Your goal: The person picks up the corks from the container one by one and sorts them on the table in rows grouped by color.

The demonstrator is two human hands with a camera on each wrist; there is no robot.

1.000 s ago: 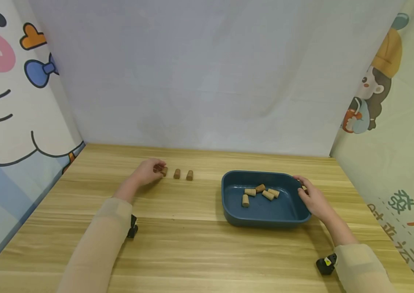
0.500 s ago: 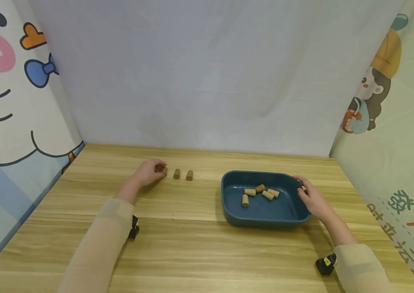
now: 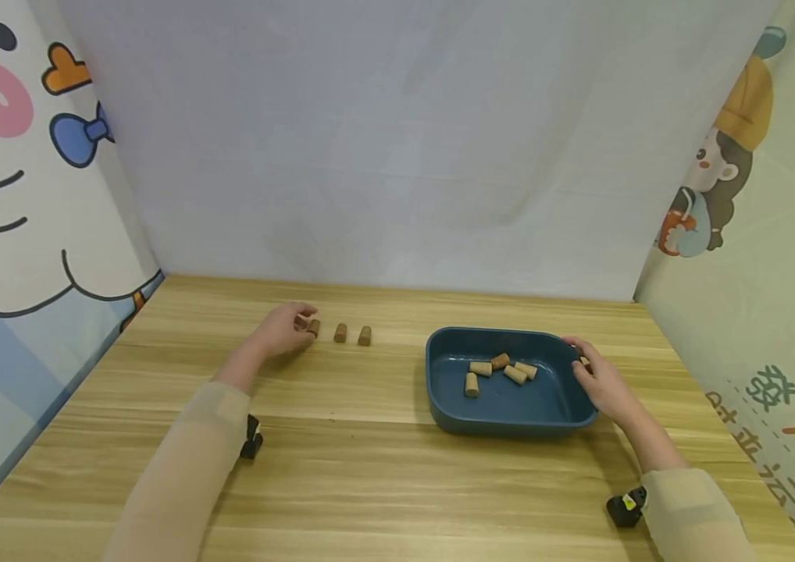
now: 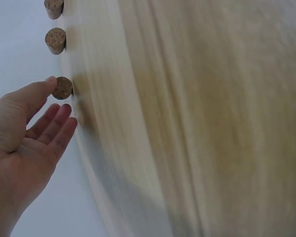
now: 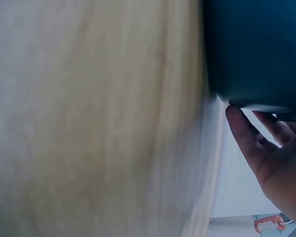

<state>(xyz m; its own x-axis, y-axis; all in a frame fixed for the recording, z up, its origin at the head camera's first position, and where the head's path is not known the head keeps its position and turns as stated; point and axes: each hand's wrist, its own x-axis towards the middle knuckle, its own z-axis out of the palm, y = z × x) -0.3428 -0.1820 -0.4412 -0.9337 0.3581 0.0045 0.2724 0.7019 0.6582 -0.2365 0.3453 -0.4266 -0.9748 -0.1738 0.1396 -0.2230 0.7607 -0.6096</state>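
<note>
My left hand [image 3: 283,332] is at the back left of the table, beside the leftmost of three brown corks [image 3: 314,329] in a row. In the left wrist view the thumb tip meets that cork [image 4: 63,88], while the other fingers spread below it with a gap. The middle cork [image 3: 340,333] and right cork [image 3: 365,336] stand upright. My right hand [image 3: 601,382] holds the right end of a dark blue box [image 3: 503,428], thumb over the rim and fingers outside. In the right wrist view fingertips touch the outer wall; the thumb is mostly hidden.
Inside the box lie several light corks [image 3: 471,385] and one browner cork [image 3: 500,361]. The wooden table [image 3: 369,484] runs back to a pale cloth wall [image 3: 397,140]. Printed cartoon panels flank both sides.
The left hand has barely shifted; its fingers look slightly looser around the leftmost cork. Right hand and box have stayed in place.
</note>
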